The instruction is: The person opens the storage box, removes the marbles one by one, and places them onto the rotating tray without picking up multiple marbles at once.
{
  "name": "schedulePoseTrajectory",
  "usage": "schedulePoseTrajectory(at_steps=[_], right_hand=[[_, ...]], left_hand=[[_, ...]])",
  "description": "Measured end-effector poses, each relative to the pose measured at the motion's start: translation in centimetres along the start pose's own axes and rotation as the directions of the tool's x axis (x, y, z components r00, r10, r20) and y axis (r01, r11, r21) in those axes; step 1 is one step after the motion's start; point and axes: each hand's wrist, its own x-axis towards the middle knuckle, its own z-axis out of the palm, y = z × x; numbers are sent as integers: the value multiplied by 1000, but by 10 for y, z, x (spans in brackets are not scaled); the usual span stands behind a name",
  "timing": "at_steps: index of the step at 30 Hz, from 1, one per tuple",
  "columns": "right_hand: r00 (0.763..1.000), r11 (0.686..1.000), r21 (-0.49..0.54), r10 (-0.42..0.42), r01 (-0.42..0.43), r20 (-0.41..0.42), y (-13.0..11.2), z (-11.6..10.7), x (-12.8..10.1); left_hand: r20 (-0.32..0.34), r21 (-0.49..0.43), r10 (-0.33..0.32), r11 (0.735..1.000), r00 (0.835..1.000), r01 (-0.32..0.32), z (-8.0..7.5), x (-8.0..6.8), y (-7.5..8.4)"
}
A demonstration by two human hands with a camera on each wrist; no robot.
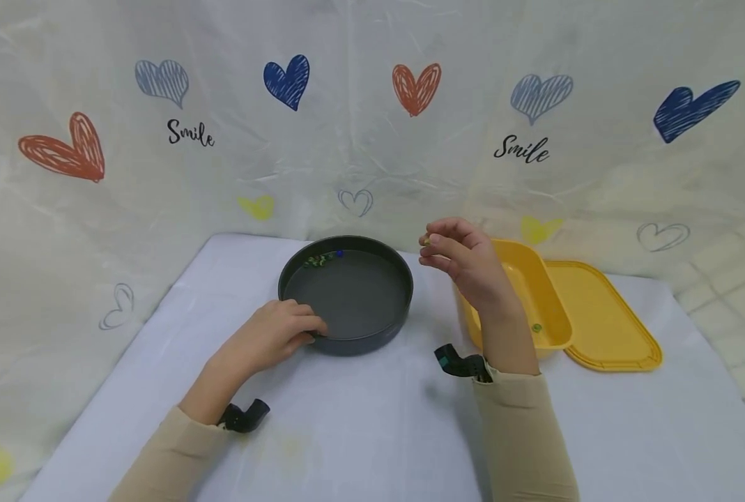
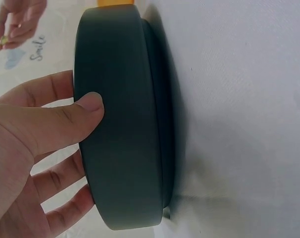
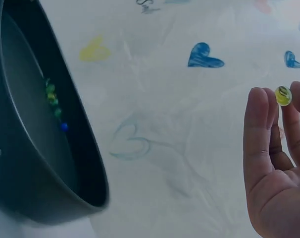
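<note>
- Right hand (image 1: pixel 466 261) is raised between the pan (image 1: pixel 347 296) and the yellow tub (image 1: pixel 550 307), pinching a marble (image 3: pixel 283 95) (yellow-green) at its fingertips.
- Left hand (image 1: pixel 278 335) grips the pan's near left rim, thumb on the outer wall.
- Marbles (image 1: pixel 320 260) lie along the pan's far wall.
- A lid (image 1: pixel 604 317) lies right of the tub.

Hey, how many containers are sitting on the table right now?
2: a round dark grey metal pan at centre, gripped at its rim by the left hand, and an open yellow plastic box to its right, beside its yellow lid.
</note>
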Motion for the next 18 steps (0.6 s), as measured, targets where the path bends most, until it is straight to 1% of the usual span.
schedulePoseTrajectory(at_steps=[3,9,18], right_hand=[[999,999,17,35,-35,25,8,9,4],[990,991,-55,129,-125,65,29,14,6],[975,972,-141,201,-187,94,52,28,10]], left_hand=[[3,1,2,1000,1000,-2,-1,0,0],[-8,12,17,1000,1000,-17,-1,3,1],[-12,11,16,1000,1000,-16,-1,1,2]])
